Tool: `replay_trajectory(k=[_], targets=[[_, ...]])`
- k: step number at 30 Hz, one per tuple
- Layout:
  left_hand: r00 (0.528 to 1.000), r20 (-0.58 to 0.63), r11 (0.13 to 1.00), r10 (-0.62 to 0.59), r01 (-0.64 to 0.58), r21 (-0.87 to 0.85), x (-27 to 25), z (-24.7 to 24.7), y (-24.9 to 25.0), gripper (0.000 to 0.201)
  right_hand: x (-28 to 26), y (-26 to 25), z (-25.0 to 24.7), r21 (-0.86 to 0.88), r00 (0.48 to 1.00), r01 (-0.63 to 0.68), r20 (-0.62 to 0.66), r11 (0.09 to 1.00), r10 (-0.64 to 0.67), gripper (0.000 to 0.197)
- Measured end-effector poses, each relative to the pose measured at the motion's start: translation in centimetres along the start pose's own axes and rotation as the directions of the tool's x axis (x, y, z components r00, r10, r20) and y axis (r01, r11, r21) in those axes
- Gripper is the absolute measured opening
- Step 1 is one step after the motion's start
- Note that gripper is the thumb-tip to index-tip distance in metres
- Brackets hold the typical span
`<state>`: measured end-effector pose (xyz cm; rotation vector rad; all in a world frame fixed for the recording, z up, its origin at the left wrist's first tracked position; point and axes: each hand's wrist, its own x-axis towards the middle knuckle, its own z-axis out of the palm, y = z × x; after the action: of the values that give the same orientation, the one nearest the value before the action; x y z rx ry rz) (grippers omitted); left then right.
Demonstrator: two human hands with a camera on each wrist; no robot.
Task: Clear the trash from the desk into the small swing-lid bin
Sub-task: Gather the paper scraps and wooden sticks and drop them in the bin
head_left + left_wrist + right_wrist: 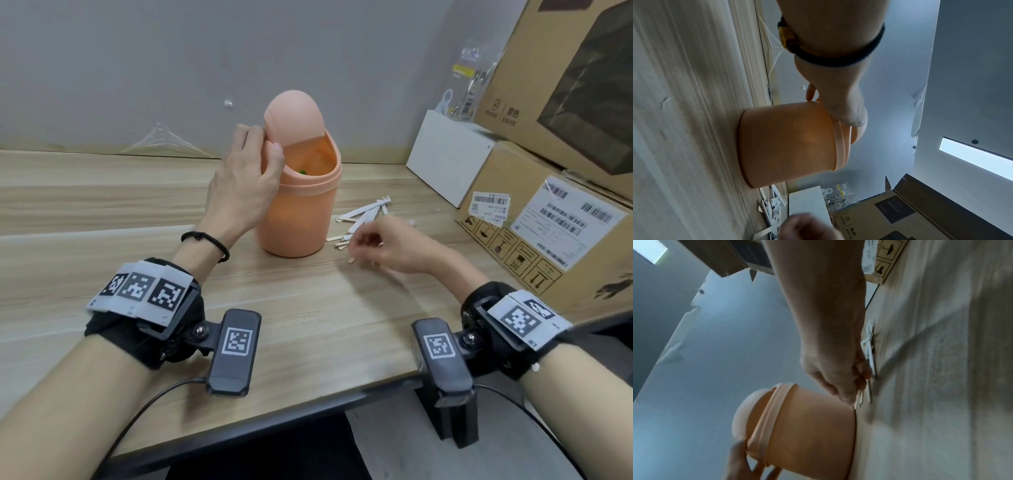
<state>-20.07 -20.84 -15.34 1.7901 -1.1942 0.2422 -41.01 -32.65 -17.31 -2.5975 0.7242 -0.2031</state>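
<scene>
My left hand (pixel 245 178) grips the peach swing-lid bin (pixel 298 212), tilting its lid (pixel 294 116) open. My right hand (pixel 387 245) pinches wooden sticks (pixel 342 241) beside paper wrappers (pixel 366 212) on the wood-grain desk (pixel 102 205); cardboard boxes (pixel 548 222) stand rightward against a grey wall (pixel 137 68).

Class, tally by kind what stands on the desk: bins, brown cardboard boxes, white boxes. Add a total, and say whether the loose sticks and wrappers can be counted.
Swing-lid bin: 1
Brown cardboard boxes: 2
White box: 1
Total: 4
Sticks and wrappers: the pile overlaps too much to count.
</scene>
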Motion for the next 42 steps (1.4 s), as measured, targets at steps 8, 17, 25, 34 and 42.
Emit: replay_trajectory(k=[8,17,25,34,42], targets=[[1.0,-0.005,1.0,-0.002,0.002,-0.011,0.0,0.0,0.0,0.03,4.1,-5.8,-3.7,0.33,0.798,0.242,-0.602,0.913,0.006,0.007],[1.0,-0.013,1.0,0.012,-0.012,-0.006,0.0,0.2,-0.2,0.028,2.5,-2.1,-5.1,0.306,0.888,0.027,-0.445,0.952,0.118,0.042],[0.999,-0.035,0.999,0.021,-0.022,-0.025,0.1,0.5,-0.4,0.029,-0.8,4.3,-1.4,0.451,0.822,-0.357,-0.265,0.818,0.504,0.058],[0.999,-0.038,1.0,0.019,-0.019,-0.013,0.0,0.4,-0.2,0.028,0.0,5.7,-0.4,0.316,0.898,-0.313,-0.208,0.896,0.387,0.057],[0.999,-0.043,1.0,0.011,-0.012,-0.014,0.0,0.5,-0.3,0.03,-0.2,5.5,-0.5,0.109,0.91,-0.368,-0.163,0.924,0.381,0.044]])
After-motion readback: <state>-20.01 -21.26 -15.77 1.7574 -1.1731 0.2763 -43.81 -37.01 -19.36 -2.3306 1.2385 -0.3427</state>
